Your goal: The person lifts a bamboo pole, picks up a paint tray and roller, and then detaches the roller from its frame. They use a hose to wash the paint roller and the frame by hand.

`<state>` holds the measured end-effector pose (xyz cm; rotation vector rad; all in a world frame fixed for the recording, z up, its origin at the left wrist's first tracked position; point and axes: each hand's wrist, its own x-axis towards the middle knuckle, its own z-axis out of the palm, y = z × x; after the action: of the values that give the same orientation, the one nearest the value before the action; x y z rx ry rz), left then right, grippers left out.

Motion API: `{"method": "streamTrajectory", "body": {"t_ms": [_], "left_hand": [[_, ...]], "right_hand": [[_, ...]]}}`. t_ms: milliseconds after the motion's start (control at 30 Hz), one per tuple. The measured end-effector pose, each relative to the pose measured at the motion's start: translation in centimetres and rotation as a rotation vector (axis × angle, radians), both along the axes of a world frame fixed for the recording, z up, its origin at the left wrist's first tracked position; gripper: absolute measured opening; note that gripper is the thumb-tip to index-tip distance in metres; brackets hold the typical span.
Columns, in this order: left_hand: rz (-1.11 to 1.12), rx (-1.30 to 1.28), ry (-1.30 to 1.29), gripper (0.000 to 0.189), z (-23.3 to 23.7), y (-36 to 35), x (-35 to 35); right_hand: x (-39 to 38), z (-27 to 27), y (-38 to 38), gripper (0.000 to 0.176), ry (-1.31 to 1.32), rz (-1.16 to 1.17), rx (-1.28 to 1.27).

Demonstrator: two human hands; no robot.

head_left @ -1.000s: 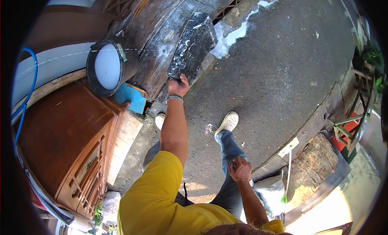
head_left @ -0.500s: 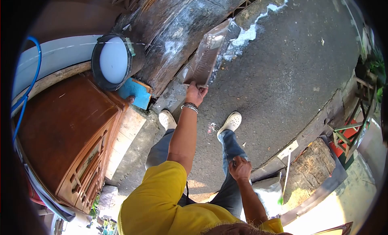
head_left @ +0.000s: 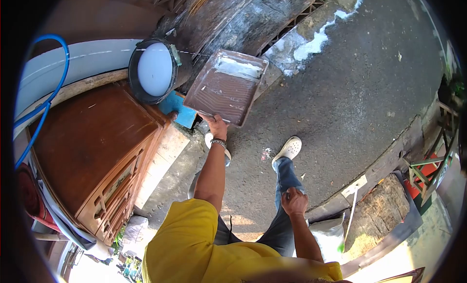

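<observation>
A brown paint tray [head_left: 221,91] with a ribbed slope and whitish paint at its far end hangs above the ground, its inside facing up. My left hand [head_left: 215,126] grips its near edge, fingers closed on the rim. Left of the tray stands a black bucket [head_left: 132,76] holding pale white liquid [head_left: 154,69]. My right hand [head_left: 295,202] is closed near my right knee; whether anything is inside the fingers is hidden.
A brown wooden cabinet [head_left: 92,142] stands at the left, beside a blue hose [head_left: 65,73]. White spill [head_left: 311,47] marks the asphalt [head_left: 340,108]. A wood slab [head_left: 382,212] and a plastic bag [head_left: 327,234] lie at lower right.
The tray has swung left and towards me and turned from a steep tilt so its inside shows. My left hand moved left with it. My right hand stays near the knee.
</observation>
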<state>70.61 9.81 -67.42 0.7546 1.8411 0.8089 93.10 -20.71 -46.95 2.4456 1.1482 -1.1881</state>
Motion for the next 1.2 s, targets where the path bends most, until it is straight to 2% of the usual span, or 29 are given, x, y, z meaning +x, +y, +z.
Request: {"method": "streamTrajectory", "body": {"t_ms": [33, 133, 167, 267, 300, 400, 500, 533, 600, 633, 700, 733, 767, 867, 967, 1000, 1067, 1100, 1200], "left_hand": [[0.006, 0.049, -0.041, 0.09, -1.0, 0.3, -1.0], [0.077, -0.05, -0.067, 0.091, -0.6, 1.9, -1.0], [0.168, -0.128, -0.109, 0.09, -0.6, 2.5, -0.5], [0.267, -0.18, -0.171, 0.077, -3.2, 3.1, -1.6], [0.317, -0.21, -0.219, 0.066, -4.6, 2.8, -2.5], [0.31, -0.209, -0.314, 0.061, -4.6, 2.3, -3.0], [0.267, -0.154, -0.313, 0.07, -0.8, 1.2, -2.7], [0.218, -0.133, -0.176, 0.064, -1.1, 0.1, -3.4], [0.247, -0.155, -0.143, 0.059, 5.6, -1.3, -2.0], [0.263, -0.139, -0.139, 0.058, 6.5, -2.8, -3.0], [0.316, -0.139, -0.146, 0.054, 11.2, -5.0, -4.1], [0.327, -0.235, -0.223, 0.052, 16.4, -5.0, -4.1], [0.328, -0.259, -0.26, 0.049, 19.4, -5.5, -5.0], [0.323, -0.237, -0.301, 0.045, 27.6, -6.8, -6.2], [0.358, -0.171, -0.343, 0.042, 35.1, -8.3, -4.9], [0.354, -0.141, -0.326, 0.042, 36.8, -8.9, -4.1], [0.359, -0.077, -0.292, 0.044, 39.5, -9.8, -2.7], [0.357, -0.025, -0.278, 0.045, 40.4, -10.4, -2.1], [0.371, 0.039, -0.244, 0.048, 41.8, -11.9, -1.3]], "right_hand": [[0.1, 0.0, 0.0, 0.02, 0.012, -0.003, -0.022], [0.1, 0.1, 0.2, 0.021, 0.028, -0.009, -0.038], [0.1, 0.2, 0.2, 0.021, 0.028, -0.011, -0.037], [0.1, 0.1, 0.1, 0.021, 0.021, -0.005, -0.027], [0.0, 0.1, 0.1, 0.021, 0.019, -0.004, -0.028], [0.0, 0.2, 0.0, 0.02, 0.006, -0.005, -0.03], [0.1, 0.0, -0.1, 0.018, 0.021, -0.018, -0.013], [0.2, -0.2, -0.6, 0.016, 0.032, -0.039, 0.002], [0.4, -0.3, -1.5, 0.016, 0.044, -0.053, 0.029], [0.5, -0.3, -1.7, 0.017, 0.046, -0.047, 0.044], [0.8, -0.2, -2.0, 0.019, 0.059, -0.02, 0.057], [0.9, -0.1, -2.3, 0.02, 0.068, 0.001, 0.055], [0.9, 0.2, -2.1, 0.021, 0.078, 0.025, 0.056], [0.5, 2.2, -0.6, 0.031, 0.11, -0.091, 0.082], [-1.8, 3.5, 2.7, 0.045, 0.857, -0.541, 0.172], [-2.5, 10.5, 7.5, 0.055, 0.94, -0.571, -0.015], [-4.5, 15.7, 11.4, 0.059, 1.204, -0.732, -0.087], [-5.5, 17.9, 13.1, 0.06, 1.309, -0.801, -0.124], [-7.5, 19.8, 16.1, 0.063, 1.413, -0.78, -0.134]]}}
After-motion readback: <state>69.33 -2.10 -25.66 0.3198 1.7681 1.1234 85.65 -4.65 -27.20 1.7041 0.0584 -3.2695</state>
